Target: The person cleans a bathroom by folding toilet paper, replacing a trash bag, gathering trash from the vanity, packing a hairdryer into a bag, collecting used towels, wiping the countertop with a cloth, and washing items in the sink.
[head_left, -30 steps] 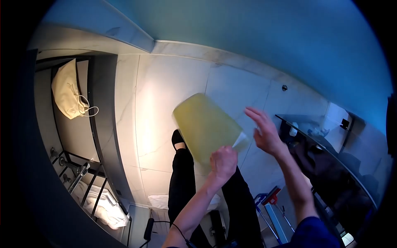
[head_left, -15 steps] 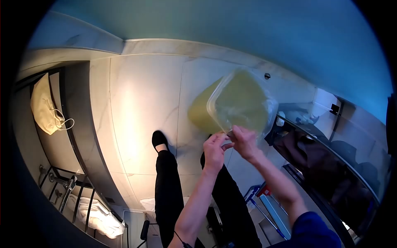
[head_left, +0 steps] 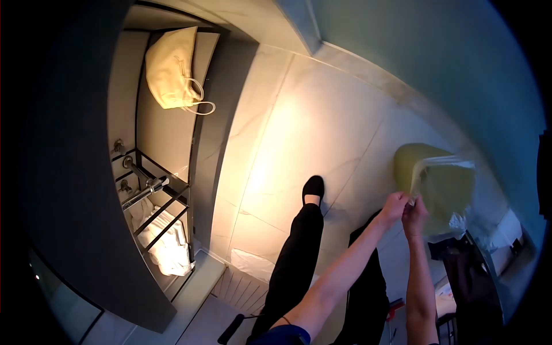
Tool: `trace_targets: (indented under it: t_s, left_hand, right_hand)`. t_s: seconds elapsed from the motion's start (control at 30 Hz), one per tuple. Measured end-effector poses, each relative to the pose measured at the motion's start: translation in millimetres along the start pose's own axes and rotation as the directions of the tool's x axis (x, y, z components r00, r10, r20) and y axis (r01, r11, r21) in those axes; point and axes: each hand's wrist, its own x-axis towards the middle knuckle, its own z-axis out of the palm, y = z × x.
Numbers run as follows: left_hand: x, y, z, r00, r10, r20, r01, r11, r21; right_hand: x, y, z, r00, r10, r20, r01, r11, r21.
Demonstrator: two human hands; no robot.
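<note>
An olive-yellow bin point(head_left: 404, 164) stands on the tiled floor at the right, near the wall. A clear plastic bag point(head_left: 443, 190) covers its opening and folds over the rim. My left hand point(head_left: 394, 207) is closed in a pinch at the near edge of the bag. Right beside it, my right hand point(head_left: 415, 218) is also closed on the gathered edge of the bag. The two hands nearly touch, and the fingertips partly hide the plastic between them.
A cream cloth bag point(head_left: 171, 72) with cord handles hangs at the left. Below it are a metal tap point(head_left: 146, 187) and white towels point(head_left: 167, 244) behind dark bars. Dark fabric point(head_left: 474, 282) hangs at lower right. My black shoe point(head_left: 313, 188) is on the marble-look floor point(head_left: 322, 126).
The view has turned, so the bin and both hands appear farther right and the shelf unit shows more fully. My hands have come closer together, still at the bag's edge.
</note>
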Motion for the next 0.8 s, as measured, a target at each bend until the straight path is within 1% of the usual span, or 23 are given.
trace_targets:
  t_s: [0.03,0.07,0.1,0.13,0.17,0.2,0.23,0.27,0.3,0.33,0.37,0.4,0.43,0.47,0.5,0.53,0.57,0.6,0.63,0.67,0.7,0.73,0.8]
  left_hand:
    - [-3,-5,-8,0.988,0.152,-0.035,-0.146,0.980,0.138]
    - [-6,-8,-16,0.949,0.312,-0.050,-0.287,0.917,0.277]
    - [-9,-1,-20,0.882,0.470,-0.041,-0.414,0.812,0.411]
    - [-43,35,-13,0.910,0.367,-0.190,-0.322,0.918,0.233]
    - [-91,75,-17,0.925,0.227,-0.304,-0.229,0.973,0.031]
    - [-119,90,-37,0.920,0.157,-0.358,-0.134,0.987,0.088]
    - [-147,98,-58,0.904,0.090,-0.418,-0.033,0.989,0.142]
    - [-184,115,-65,0.872,0.125,-0.472,-0.110,0.992,0.060]
    - [-215,118,-80,0.856,0.161,-0.491,-0.152,0.987,0.058]
    - [-239,116,-96,0.836,0.203,-0.510,-0.196,0.978,0.067]
    - [-256,110,-112,0.816,0.231,-0.529,-0.211,0.972,0.100]
    - [-267,102,-127,0.796,0.255,-0.548,-0.221,0.967,0.129]
    - [-270,92,-144,0.790,0.126,-0.600,-0.119,0.992,0.051]
    - [-267,87,-159,0.765,-0.006,-0.644,-0.022,0.999,-0.036]
    - [-264,114,-160,0.739,-0.152,-0.657,0.149,0.987,-0.062]
    - [-257,109,-174,0.830,0.139,-0.540,-0.165,0.986,0.000]
    - [-252,113,-175,0.773,0.289,-0.565,-0.333,0.943,0.026]
    - [-248,123,-172,0.689,0.429,-0.585,-0.496,0.867,0.051]
    - [-251,134,-165,0.688,0.384,-0.616,-0.455,0.889,0.045]
    - [-247,123,-171,0.684,0.438,-0.583,-0.456,0.881,0.128]
    - [-230,118,-180,0.726,0.356,-0.588,-0.437,0.899,0.005]
    - [-248,106,-190,0.795,0.219,-0.566,-0.333,0.937,-0.107]
    - [-260,125,-187,0.734,0.165,-0.659,-0.339,0.929,-0.145]
  right_hand:
    - [3,4,-5,0.999,-0.001,0.054,0.003,0.999,-0.036]
    - [8,1,-11,0.995,-0.008,0.103,0.015,0.997,-0.072]
    - [12,-9,-16,0.992,0.081,0.100,-0.051,0.962,-0.268]
    - [23,-36,-17,0.999,-0.025,0.022,0.031,0.951,-0.306]
    - [30,-80,-18,0.990,-0.131,-0.054,0.104,0.931,-0.349]
    - [39,-113,-19,0.963,-0.237,-0.129,0.168,0.901,-0.400]
    - [51,-105,18,0.832,-0.527,-0.174,0.394,0.782,-0.484]
    - [66,-168,35,0.980,-0.186,0.073,0.192,0.977,-0.091]
    - [84,-207,74,0.898,-0.422,0.122,0.423,0.906,0.020]
    - [97,-278,102,0.789,-0.608,0.089,0.598,0.793,0.119]
    - [112,-338,135,0.691,-0.708,0.144,0.709,0.703,0.056]
    - [128,-398,167,0.547,-0.834,0.076,0.817,0.552,0.167]
    - [138,-451,190,0.508,-0.859,0.067,0.829,0.509,0.230]
    - [152,-490,219,0.452,-0.886,0.107,0.872,0.464,0.160]
    - [167,-524,246,0.483,-0.839,0.251,0.858,0.510,0.055]
    - [178,-547,272,0.516,-0.762,0.392,0.839,0.542,-0.053]
    - [192,-548,309,0.565,-0.734,0.378,0.785,0.618,0.027]
    - [200,-543,331,0.601,-0.695,0.394,0.724,0.682,0.099]
    - [202,-540,341,0.622,-0.666,0.412,0.665,0.727,0.170]
    - [198,-539,343,0.619,-0.661,0.425,0.633,0.740,0.228]
    - [194,-537,344,0.616,-0.658,0.434,0.607,0.747,0.270]
    - [190,-533,341,0.643,-0.638,0.424,0.556,0.770,0.314]
    - [185,-529,335,0.667,-0.630,0.397,0.522,0.776,0.353]
